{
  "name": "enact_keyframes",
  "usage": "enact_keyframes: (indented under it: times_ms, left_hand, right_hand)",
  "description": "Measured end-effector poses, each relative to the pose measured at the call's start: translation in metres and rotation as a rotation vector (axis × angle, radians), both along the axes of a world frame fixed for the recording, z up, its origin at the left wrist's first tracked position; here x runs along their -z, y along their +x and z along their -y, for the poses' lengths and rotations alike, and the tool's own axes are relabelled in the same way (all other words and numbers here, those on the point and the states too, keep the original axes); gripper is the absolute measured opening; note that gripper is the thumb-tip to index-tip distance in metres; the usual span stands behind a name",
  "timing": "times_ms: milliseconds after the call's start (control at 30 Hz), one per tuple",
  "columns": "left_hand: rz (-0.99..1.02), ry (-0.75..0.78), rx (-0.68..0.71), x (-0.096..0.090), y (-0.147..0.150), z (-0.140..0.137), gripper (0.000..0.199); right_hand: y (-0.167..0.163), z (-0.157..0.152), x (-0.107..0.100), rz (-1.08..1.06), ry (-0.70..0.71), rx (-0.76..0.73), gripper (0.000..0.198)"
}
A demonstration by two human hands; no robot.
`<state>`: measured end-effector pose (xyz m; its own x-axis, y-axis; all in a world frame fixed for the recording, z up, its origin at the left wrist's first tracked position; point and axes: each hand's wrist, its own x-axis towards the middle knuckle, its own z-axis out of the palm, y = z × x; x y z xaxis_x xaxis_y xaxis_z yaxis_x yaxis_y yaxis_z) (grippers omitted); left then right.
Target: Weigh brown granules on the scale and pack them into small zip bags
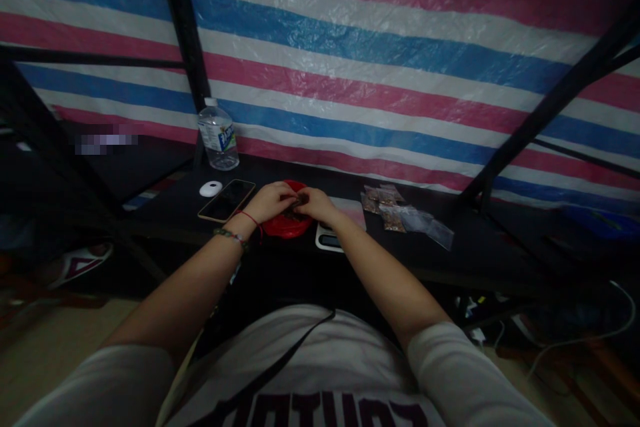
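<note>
A red plastic bag [285, 229] lies open on the black desk, with brown, dried-looking bits in it. Over its mouth my left hand [273, 201] comes in from the left, fingers bent and pinched. From the other side my right hand [319, 205] meets it, its fingers also closed. A small brown clump [300, 201] shows between the fingertips of both; its exact kind is too dark to make out. Partly under my right wrist is a white digital scale [330, 241], its display facing me. Right of it lie several small clear zip bags [393, 219] with brown contents.
A dark-screened phone [228, 200] and a white rounded case [211, 188] lie left of the bag. Behind them stands a clear plastic bottle [219, 137]. Black metal posts [185, 27] frame the desk, backed by a striped plastic sheet [350, 80]. Flat clear bags [440, 233] lie at right.
</note>
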<state>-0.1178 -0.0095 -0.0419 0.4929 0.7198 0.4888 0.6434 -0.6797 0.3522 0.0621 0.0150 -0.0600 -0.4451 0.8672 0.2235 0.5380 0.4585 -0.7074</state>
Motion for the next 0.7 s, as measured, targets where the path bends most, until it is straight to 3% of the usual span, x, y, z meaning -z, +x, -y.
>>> enact_keyframes:
  times_ms: [267, 367, 467, 700]
  left_hand:
    - [0.071, 0.018, -0.086, -0.003, 0.008, 0.002, 0.023]
    - [0.156, 0.050, -0.173, -0.004, 0.008, 0.003, 0.024]
    - [0.182, -0.033, -0.235, -0.005, 0.005, 0.003, 0.027]
    - [-0.152, -0.111, -0.161, 0.005, -0.003, -0.003, 0.028]
  right_hand:
    - [0.001, 0.005, -0.008, -0.021, -0.009, 0.012, 0.030]
    - [0.012, 0.003, -0.013, -0.069, 0.012, 0.050, 0.032]
    - [0.032, 0.001, -0.015, -0.120, 0.016, 0.126, 0.036]
    - [0.093, 0.021, 0.001, -0.171, 0.104, 0.371, 0.038]
